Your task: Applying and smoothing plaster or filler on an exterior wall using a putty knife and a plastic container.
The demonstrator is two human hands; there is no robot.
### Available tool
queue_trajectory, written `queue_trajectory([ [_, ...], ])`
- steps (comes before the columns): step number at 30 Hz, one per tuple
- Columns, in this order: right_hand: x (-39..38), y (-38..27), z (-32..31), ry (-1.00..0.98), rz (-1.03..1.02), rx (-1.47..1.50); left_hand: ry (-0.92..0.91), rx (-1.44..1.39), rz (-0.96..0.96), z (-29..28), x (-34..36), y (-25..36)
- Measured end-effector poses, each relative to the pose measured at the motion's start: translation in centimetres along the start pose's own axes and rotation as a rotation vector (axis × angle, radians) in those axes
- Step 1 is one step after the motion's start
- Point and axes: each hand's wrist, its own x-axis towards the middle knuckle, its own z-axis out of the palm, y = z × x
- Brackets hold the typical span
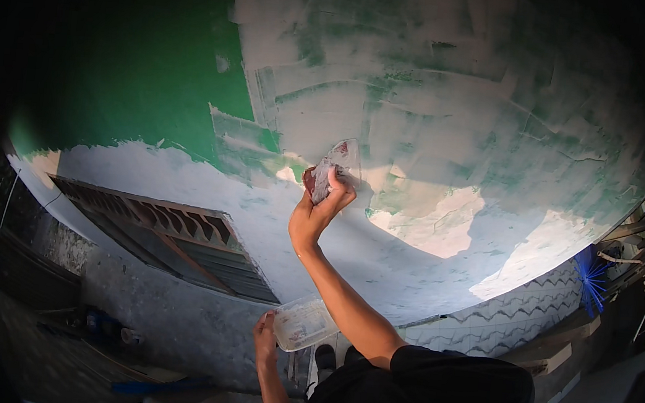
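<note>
My right hand (320, 209) is raised to the wall and closed on a putty scraper (339, 161), a flat blade smeared with whitish filler and showing reddish patches. The blade lies at or very near the wall (422, 118), which carries uneven pale filler over green paint. Lower down, my left hand (265, 338) grips a clear plastic container (302, 324) by its left end. Whitish residue coats the inside of the container. My right forearm passes just beside its right end and hides part of it.
Solid green paint (142, 70) covers the wall's upper left. A window with wooden louvres (173, 238) is set in the lower left. Blue bristles (592, 280) and timber pieces (555, 352) are at the right. Dark clutter (101, 324) lies on the ground at the lower left.
</note>
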Motion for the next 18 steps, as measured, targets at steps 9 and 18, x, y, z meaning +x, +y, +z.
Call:
queue_trajectory([
  [9,-4.5,-1.6,1.1,-0.267,-0.084,0.101,0.03,-0.039,0.022,-1.2,-0.6,-0.7],
  [18,-0.6,1.1,-5.8,-0.196,0.136,0.264,0.062,-0.055,0.029,-1.0,-0.7,-1.4],
])
